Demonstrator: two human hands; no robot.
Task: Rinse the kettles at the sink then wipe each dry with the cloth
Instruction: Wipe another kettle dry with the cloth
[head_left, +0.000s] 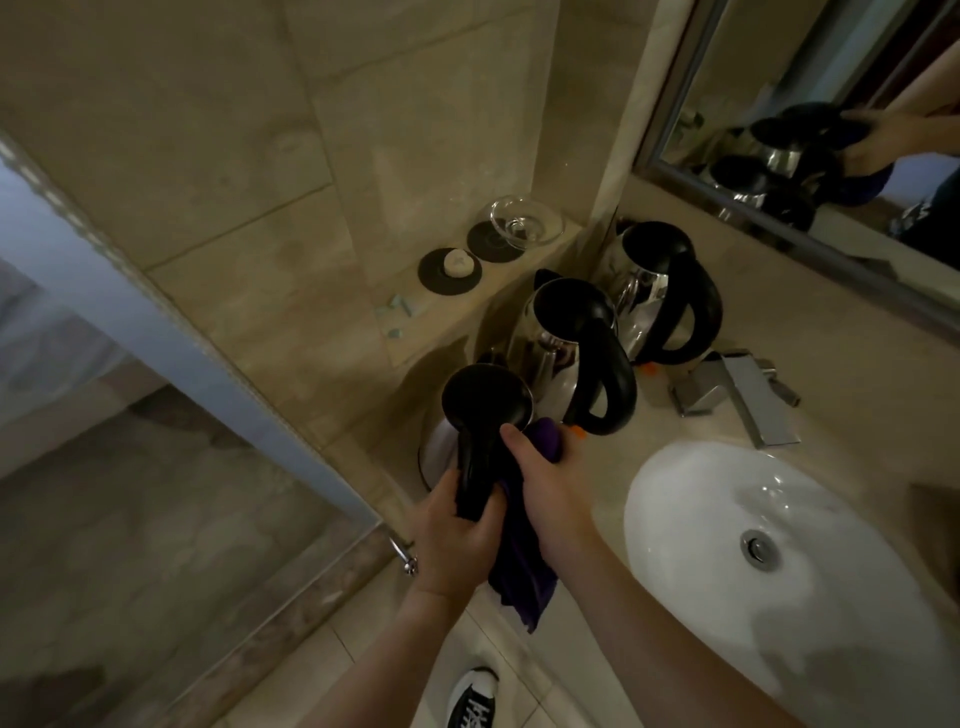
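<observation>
Three steel kettles with black lids and handles stand in a row on the beige counter left of the sink. My left hand (452, 535) grips the black handle of the nearest kettle (480, 402). My right hand (545, 483) holds a purple cloth (519, 577) against that kettle's right side, and the cloth hangs down between my wrists. A second kettle (566, 332) stands just behind it. The third kettle (660, 291) is in the corner under the mirror.
The white oval sink (727, 519) lies to the right, with a chrome tap (737, 395) behind it. Two black kettle bases (449, 270) and a glass dish (527, 221) sit on a ledge at the back. A glass shower screen (156, 322) runs along the left. A mirror (831, 104) hangs at upper right.
</observation>
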